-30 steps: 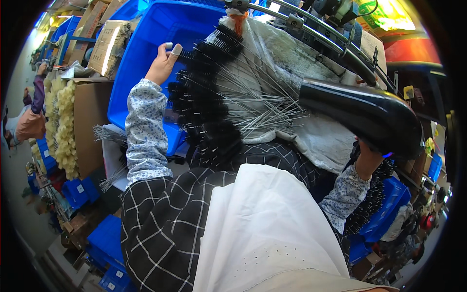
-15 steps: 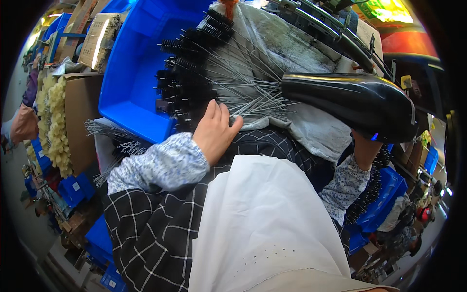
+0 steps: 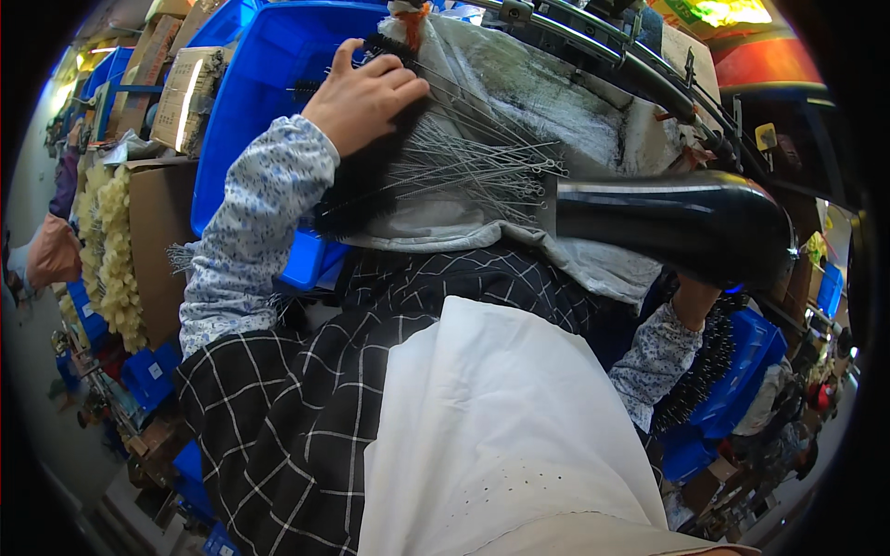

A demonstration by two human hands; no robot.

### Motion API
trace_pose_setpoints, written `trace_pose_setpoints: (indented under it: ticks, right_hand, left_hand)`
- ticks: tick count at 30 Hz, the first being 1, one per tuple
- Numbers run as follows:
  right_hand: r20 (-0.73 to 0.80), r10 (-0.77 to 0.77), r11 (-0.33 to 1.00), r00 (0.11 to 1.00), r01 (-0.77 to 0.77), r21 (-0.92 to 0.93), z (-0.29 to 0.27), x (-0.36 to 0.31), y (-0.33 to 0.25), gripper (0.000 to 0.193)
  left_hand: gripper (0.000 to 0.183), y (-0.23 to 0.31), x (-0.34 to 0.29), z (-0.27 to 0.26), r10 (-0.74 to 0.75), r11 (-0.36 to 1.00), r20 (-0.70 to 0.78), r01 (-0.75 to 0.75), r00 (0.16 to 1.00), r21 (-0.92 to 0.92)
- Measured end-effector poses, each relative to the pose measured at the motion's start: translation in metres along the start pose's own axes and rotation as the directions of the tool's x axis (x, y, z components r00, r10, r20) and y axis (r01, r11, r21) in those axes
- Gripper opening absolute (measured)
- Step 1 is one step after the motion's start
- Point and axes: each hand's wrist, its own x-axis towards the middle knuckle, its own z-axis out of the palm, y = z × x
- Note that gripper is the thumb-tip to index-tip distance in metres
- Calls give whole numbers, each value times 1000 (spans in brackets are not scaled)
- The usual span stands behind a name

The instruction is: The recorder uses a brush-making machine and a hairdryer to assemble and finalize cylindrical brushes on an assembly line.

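Note:
A pile of wire tube brushes (image 3: 454, 167) with black bristle ends and thin twisted metal stems lies on a grey cloth (image 3: 556, 102) in front of me. Over the far side of the bristle ends my left hand (image 3: 366, 97) rests with bent, spread fingers; its fingertips are partly lost among the bristles. At the right, my right hand (image 3: 695, 301) grips the handle of a black hair dryer (image 3: 677, 218), though the dryer body hides most of its fingers. The flat nozzle points left, close to the looped stem ends.
A large blue plastic bin (image 3: 232, 139) stands left of the brushes. Metal machine rods (image 3: 640, 60) run along the far right. More black brushes (image 3: 691, 389) and a blue crate (image 3: 737, 371) are at my right side. Cardboard boxes (image 3: 185, 88) stand at the far left.
My left hand has moved up and away, from the near side of the bristles to their far side. The hair dryer has shifted slightly down and right, and its nozzle is lower.

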Motion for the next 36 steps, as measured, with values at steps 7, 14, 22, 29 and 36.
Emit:
trace_pose_setpoints:
  ticks: [7,14,22,29,36]
  right_hand:
    - [91,-177,849,980,199,-490,-4,-12,2,62]
    - [46,-201,912,979,204,-356,-3,15,-14,63]
    - [-15,-200,980,980,200,0,12,42,-89,64]
    - [-35,-245,913,969,243,327,30,110,-119,65]
    - [152,-204,878,967,113,465,50,125,-191,55]
  left_hand:
    - [45,-40,-1,18,-115,993,-191,115,975,-14]
    - [26,-57,-37,0,-405,753,-19,322,914,-575]
    - [33,-27,-146,69,-696,133,385,635,606,-761]
    - [55,-4,-187,146,-247,-923,770,98,589,-372]
    - [52,-5,-174,109,-352,-858,538,-34,766,-512]
